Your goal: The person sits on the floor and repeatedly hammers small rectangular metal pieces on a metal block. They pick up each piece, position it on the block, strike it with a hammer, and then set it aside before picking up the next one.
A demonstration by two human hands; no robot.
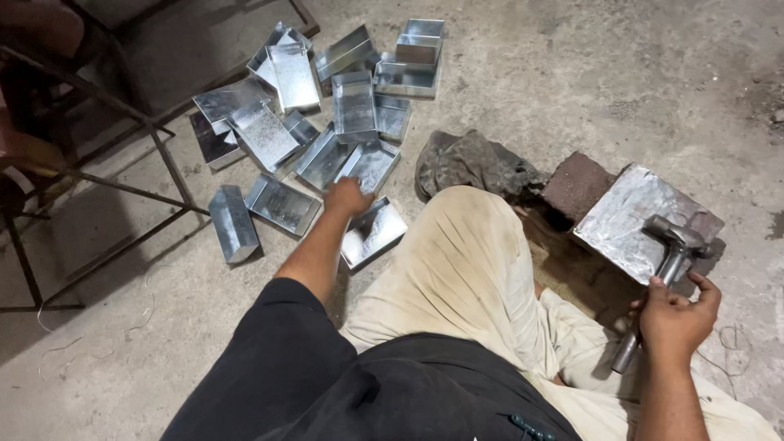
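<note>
Both hands are showing as we are looking down at them. We are seeing the left hand [347, 197] reaching far out over a pile of shiny metal trays [327, 114] on the floor. It is curling its fingers down and touching one small tray [371, 233] that is lying at the near edge of the pile, just beside the knee. We are not able to tell if the fingers are pinching that tray or only resting on it.

We are seeing the right hand [676, 313] wrapping its fingers around the handle of a metal hammer [671, 249]. It is holding the handle near the low end. The hammer's head is lying on a flat metal block [629, 216], up near the block's right side. A dark red brick [576, 186] is sitting just beside the block, touching its left edge.

A grey lumpy cloth [474, 167] is lying between the tray pile and the brick. A leg in pale, dirty trousers [465, 261] is bending up between the two hands. A dark metal frame [122, 155] is standing at the left, near the trays, on the grey floor [572, 65].
</note>
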